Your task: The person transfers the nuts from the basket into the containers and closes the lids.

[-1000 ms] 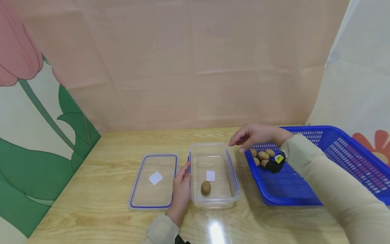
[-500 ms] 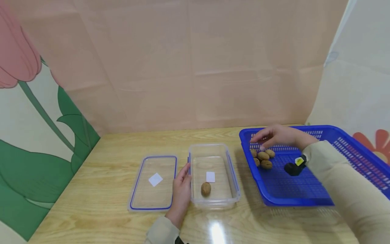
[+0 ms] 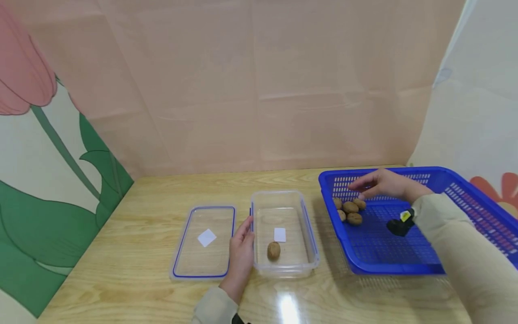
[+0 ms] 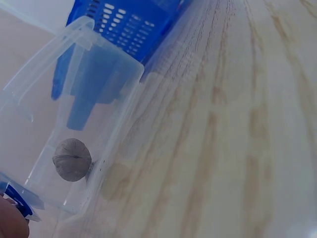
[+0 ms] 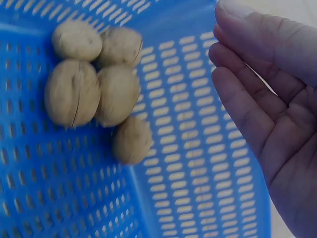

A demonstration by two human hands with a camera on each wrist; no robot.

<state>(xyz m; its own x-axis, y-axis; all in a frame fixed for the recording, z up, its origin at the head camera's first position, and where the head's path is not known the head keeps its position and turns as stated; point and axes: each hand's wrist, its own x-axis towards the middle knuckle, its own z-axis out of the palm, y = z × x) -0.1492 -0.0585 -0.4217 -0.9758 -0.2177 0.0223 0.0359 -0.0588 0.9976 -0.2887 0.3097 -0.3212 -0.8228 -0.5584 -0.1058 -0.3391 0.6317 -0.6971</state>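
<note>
A clear plastic food container (image 3: 286,265) stands mid-table with one walnut (image 3: 273,251) and a small white paper square (image 3: 279,234) inside its outline. My left hand (image 3: 241,252) rests along the container's left wall, fingers fairly straight; in the left wrist view a fingertip (image 4: 12,220) shows beside a blue-edged clip. Over the back left part of a blue plastic basket (image 3: 388,269), my right hand (image 3: 384,183) hovers with nothing in it. Several walnuts (image 5: 74,93) lie clustered in the basket's corner, apart from the loosely bent fingers (image 5: 242,99) in the right wrist view.
Left of the container lies its clear lid (image 3: 188,261) with a blue seal, a white paper square (image 3: 207,237) within its outline. Everything stands on a wooden table (image 3: 133,256). A pinkish sheet (image 3: 259,90) hangs behind it.
My right hand has moved right, from between the container and the basket to above the walnuts in the basket. The left hand and the container have stayed in place.
</note>
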